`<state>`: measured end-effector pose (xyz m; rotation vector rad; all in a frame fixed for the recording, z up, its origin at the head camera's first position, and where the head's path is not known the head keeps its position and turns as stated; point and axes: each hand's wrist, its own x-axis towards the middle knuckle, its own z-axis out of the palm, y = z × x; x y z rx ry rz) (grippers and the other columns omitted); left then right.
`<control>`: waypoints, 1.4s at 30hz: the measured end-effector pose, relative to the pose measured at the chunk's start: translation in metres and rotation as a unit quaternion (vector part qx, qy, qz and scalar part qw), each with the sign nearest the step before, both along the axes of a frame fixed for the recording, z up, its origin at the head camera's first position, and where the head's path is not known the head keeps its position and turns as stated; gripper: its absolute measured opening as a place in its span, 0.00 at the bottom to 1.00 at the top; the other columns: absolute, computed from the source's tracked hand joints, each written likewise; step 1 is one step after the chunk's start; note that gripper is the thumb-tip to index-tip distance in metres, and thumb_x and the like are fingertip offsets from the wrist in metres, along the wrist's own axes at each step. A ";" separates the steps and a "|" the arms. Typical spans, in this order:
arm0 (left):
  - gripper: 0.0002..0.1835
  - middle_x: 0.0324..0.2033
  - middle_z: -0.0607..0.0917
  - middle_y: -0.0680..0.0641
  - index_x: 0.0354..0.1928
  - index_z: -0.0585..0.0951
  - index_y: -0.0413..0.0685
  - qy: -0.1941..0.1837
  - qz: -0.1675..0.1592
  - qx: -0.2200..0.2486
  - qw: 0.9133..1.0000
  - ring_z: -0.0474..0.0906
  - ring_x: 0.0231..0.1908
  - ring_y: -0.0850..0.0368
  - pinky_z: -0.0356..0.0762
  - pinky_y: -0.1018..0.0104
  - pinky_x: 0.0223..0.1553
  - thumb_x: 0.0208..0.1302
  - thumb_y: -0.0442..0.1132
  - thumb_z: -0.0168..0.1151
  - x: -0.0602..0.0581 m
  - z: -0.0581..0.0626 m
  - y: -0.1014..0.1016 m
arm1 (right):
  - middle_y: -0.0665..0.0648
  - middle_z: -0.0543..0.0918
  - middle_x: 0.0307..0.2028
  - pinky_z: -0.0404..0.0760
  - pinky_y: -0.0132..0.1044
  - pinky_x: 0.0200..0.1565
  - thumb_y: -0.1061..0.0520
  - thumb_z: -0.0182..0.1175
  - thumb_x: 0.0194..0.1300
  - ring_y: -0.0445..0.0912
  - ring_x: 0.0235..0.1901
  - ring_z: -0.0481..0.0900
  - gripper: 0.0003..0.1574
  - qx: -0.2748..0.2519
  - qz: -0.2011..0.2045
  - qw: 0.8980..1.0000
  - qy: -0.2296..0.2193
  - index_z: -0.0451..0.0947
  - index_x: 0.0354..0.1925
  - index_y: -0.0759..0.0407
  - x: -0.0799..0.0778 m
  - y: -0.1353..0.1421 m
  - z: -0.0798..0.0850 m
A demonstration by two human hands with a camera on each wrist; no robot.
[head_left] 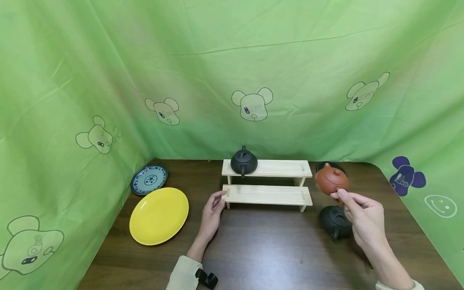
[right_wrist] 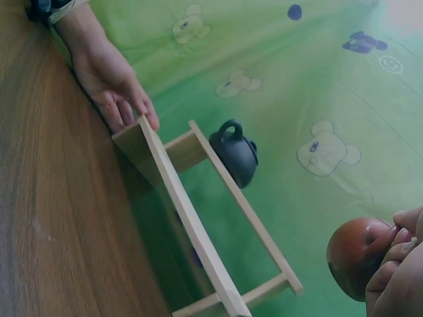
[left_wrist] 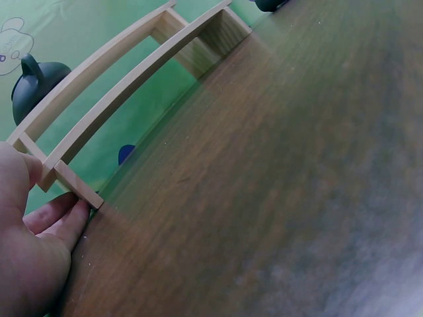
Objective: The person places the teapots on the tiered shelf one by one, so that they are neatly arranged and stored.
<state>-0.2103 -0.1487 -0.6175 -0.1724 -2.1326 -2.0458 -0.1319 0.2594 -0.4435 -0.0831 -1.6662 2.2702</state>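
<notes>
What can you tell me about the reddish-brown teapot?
The reddish-brown teapot is small and rounded, and looks like smooth clay. Its knobbed lid is on, and its short spout points away from the person. The right hand pinches it at the handle, which the fingers mostly hide, holding it above the table, right of the wooden stand.

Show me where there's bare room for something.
Bare: the lower shelf, right of the left hand; the upper shelf, right of its black teapot; the tabletop between both hands. Crowded: left, with yellow plate and blue plate; right, where the right hand holds a red teapot near a second teapot.
</notes>
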 end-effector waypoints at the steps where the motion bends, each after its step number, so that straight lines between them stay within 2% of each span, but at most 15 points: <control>1: 0.15 0.64 0.88 0.51 0.66 0.85 0.56 0.006 0.000 -0.001 1.000 0.84 0.65 0.54 0.83 0.69 0.63 0.83 0.38 0.63 0.001 0.001 0.000 | 0.52 0.93 0.28 0.35 0.41 0.22 0.71 0.64 0.79 0.47 0.20 0.45 0.15 0.001 0.001 1.000 0.001 0.94 0.35 0.66 -0.001 -0.002 0.000; 3: 0.15 0.64 0.88 0.49 0.66 0.85 0.53 0.021 -0.005 0.002 1.000 0.84 0.65 0.54 0.84 0.66 0.64 0.83 0.37 0.63 0.005 0.006 0.000 | 0.51 0.93 0.28 0.35 0.41 0.22 0.71 0.64 0.79 0.47 0.20 0.45 0.15 0.002 0.006 1.000 0.002 0.94 0.36 0.66 -0.002 -0.006 0.001; 6: 0.15 0.64 0.87 0.48 0.66 0.85 0.53 0.013 -0.006 0.011 1.000 0.84 0.65 0.56 0.83 0.66 0.65 0.83 0.37 0.64 0.005 0.007 0.001 | 0.51 0.93 0.29 0.35 0.42 0.23 0.70 0.64 0.79 0.47 0.21 0.46 0.15 0.006 0.009 1.000 -0.001 0.94 0.36 0.65 -0.003 -0.012 0.003; 9: 0.15 0.64 0.87 0.50 0.66 0.85 0.55 0.000 -0.007 0.016 1.000 0.83 0.65 0.58 0.83 0.67 0.65 0.83 0.37 0.63 0.005 0.006 0.002 | 0.50 0.93 0.28 0.35 0.42 0.23 0.70 0.64 0.79 0.47 0.21 0.46 0.15 0.010 0.012 1.000 -0.005 0.94 0.35 0.65 -0.005 -0.017 0.004; 10: 0.15 0.64 0.87 0.52 0.66 0.85 0.57 -0.011 -0.002 0.016 1.000 0.83 0.65 0.60 0.82 0.70 0.64 0.83 0.38 0.64 0.002 0.001 0.002 | 0.50 0.93 0.28 0.35 0.42 0.24 0.69 0.64 0.79 0.47 0.21 0.46 0.15 0.011 0.013 1.000 -0.006 0.94 0.35 0.64 -0.005 -0.019 0.004; 14: 0.15 0.64 0.87 0.48 0.67 0.85 0.53 0.011 -0.002 0.002 1.000 0.84 0.64 0.57 0.83 0.68 0.63 0.84 0.39 0.63 0.002 0.001 0.002 | 0.49 0.92 0.28 0.35 0.42 0.24 0.69 0.65 0.79 0.45 0.21 0.48 0.15 0.012 0.017 1.000 -0.012 0.94 0.35 0.64 -0.007 -0.026 0.003; 16: 0.15 0.65 0.87 0.49 0.67 0.85 0.54 0.008 -0.004 0.002 1.000 0.84 0.65 0.57 0.83 0.68 0.64 0.84 0.40 0.63 0.000 -0.002 0.002 | 0.49 0.92 0.27 0.35 0.42 0.24 0.68 0.65 0.79 0.44 0.21 0.50 0.15 0.009 0.017 1.000 -0.015 0.94 0.34 0.64 -0.009 -0.028 0.002; 21: 0.16 0.66 0.87 0.52 0.66 0.85 0.60 -0.026 -0.006 0.015 1.000 0.82 0.68 0.55 0.81 0.69 0.67 0.83 0.39 0.64 -0.003 -0.007 0.000 | 0.49 0.92 0.27 0.34 0.42 0.25 0.68 0.66 0.78 0.44 0.22 0.50 0.15 0.001 0.015 1.000 -0.017 0.95 0.34 0.62 -0.017 -0.036 0.000; 24: 0.15 0.65 0.87 0.51 0.66 0.85 0.57 -0.011 -0.002 0.010 1.000 0.82 0.67 0.55 0.82 0.69 0.65 0.83 0.38 0.64 -0.001 -0.004 0.001 | 0.50 0.92 0.27 0.34 0.43 0.26 0.67 0.67 0.78 0.45 0.21 0.48 0.15 -0.003 0.012 1.000 -0.013 0.94 0.33 0.63 -0.021 -0.042 -0.001; 28: 0.15 0.64 0.88 0.49 0.66 0.85 0.51 0.029 -0.005 0.004 1.000 0.84 0.65 0.57 0.83 0.67 0.64 0.83 0.38 0.64 0.005 0.003 0.001 | 0.51 0.91 0.25 0.35 0.42 0.25 0.66 0.68 0.78 0.45 0.19 0.48 0.14 -0.008 0.004 1.000 -0.010 0.94 0.32 0.64 -0.028 -0.050 -0.002; 31: 0.15 0.64 0.87 0.48 0.66 0.84 0.50 0.036 -0.008 0.004 0.999 0.84 0.64 0.57 0.83 0.67 0.64 0.84 0.37 0.63 0.006 0.003 0.000 | 0.51 0.90 0.25 0.38 0.40 0.24 0.66 0.69 0.77 0.39 0.16 0.53 0.14 -0.010 -0.008 1.000 -0.011 0.94 0.32 0.64 -0.034 -0.056 -0.002; 32: 0.16 0.64 0.88 0.50 0.67 0.85 0.52 0.027 -0.004 0.003 1.000 0.84 0.64 0.59 0.83 0.69 0.63 0.84 0.39 0.63 0.003 -0.001 0.001 | 0.50 0.90 0.24 0.39 0.39 0.24 0.66 0.69 0.77 0.37 0.15 0.55 0.14 -0.010 -0.013 1.000 -0.012 0.94 0.31 0.64 -0.035 -0.057 -0.003; 35: 0.16 0.65 0.88 0.49 0.67 0.85 0.53 0.019 -0.004 0.004 1.000 0.83 0.65 0.57 0.83 0.69 0.63 0.84 0.40 0.64 0.002 -0.001 0.001 | 0.50 0.90 0.24 0.41 0.37 0.24 0.65 0.69 0.77 0.32 0.15 0.64 0.15 -0.009 -0.027 0.999 -0.018 0.94 0.31 0.63 -0.041 -0.061 -0.004; 38: 0.15 0.65 0.87 0.50 0.66 0.85 0.55 -0.002 -0.003 0.006 1.000 0.83 0.67 0.55 0.82 0.70 0.64 0.83 0.39 0.64 0.000 -0.002 0.000 | 0.49 0.90 0.24 0.44 0.35 0.24 0.64 0.71 0.76 0.33 0.19 0.74 0.14 -0.007 -0.035 0.999 -0.028 0.94 0.30 0.62 -0.045 -0.064 -0.005; 42: 0.15 0.66 0.87 0.50 0.66 0.85 0.58 -0.020 -0.003 0.012 1.000 0.82 0.68 0.55 0.81 0.70 0.65 0.83 0.38 0.64 -0.001 -0.001 0.000 | 0.49 0.90 0.23 0.49 0.32 0.21 0.62 0.72 0.76 0.35 0.21 0.76 0.13 0.004 -0.040 0.998 -0.039 0.94 0.31 0.63 -0.052 -0.066 -0.006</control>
